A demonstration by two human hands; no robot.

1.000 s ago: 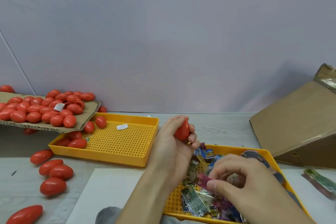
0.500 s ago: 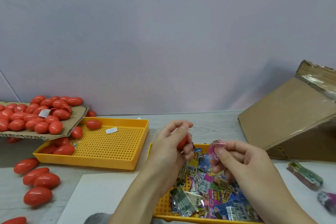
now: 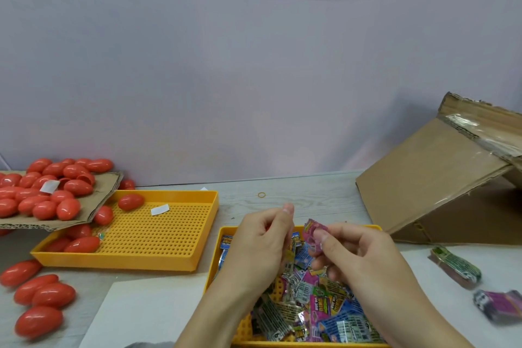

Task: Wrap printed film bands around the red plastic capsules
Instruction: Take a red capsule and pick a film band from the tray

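Step in hand: opening a pink printed film band [image 3: 314,234] so it can slide over a red plastic capsule; this is my reading of the pose, not something shown finished.
Right hand: right hand [image 3: 358,260] pinches the pink band between thumb and fingertips, raised above the near tray, the other fingers curled under.
Left hand: left hand [image 3: 261,246] is curled with its back to the camera, thumb tip up; whether a capsule sits inside it cannot be told from this view.
Doing it well: the band should be rubbed open into a full loop first, then brought square to the capsule's narrow end, since thin film probably creases or splits if forced on askew.
Band supply: a heap of mixed printed film bands [image 3: 319,305] lies in the near yellow perforated plastic tray [image 3: 364,227], directly under both hands.
Capsule supply: loose red capsules [image 3: 45,195] are piled on a torn cardboard sheet [image 3: 104,195] at far left, with more on the worktop [image 3: 305,189].
Second tray: another yellow perforated tray [image 3: 158,234] sits just left of the hands, holding a few capsules and a white slip.
Obstacles: a tilted brown cardboard box [image 3: 429,178] stands to the right, well apart; two bundled stacks of bands [image 3: 454,265] lie near the right forearm and could be swept by it.
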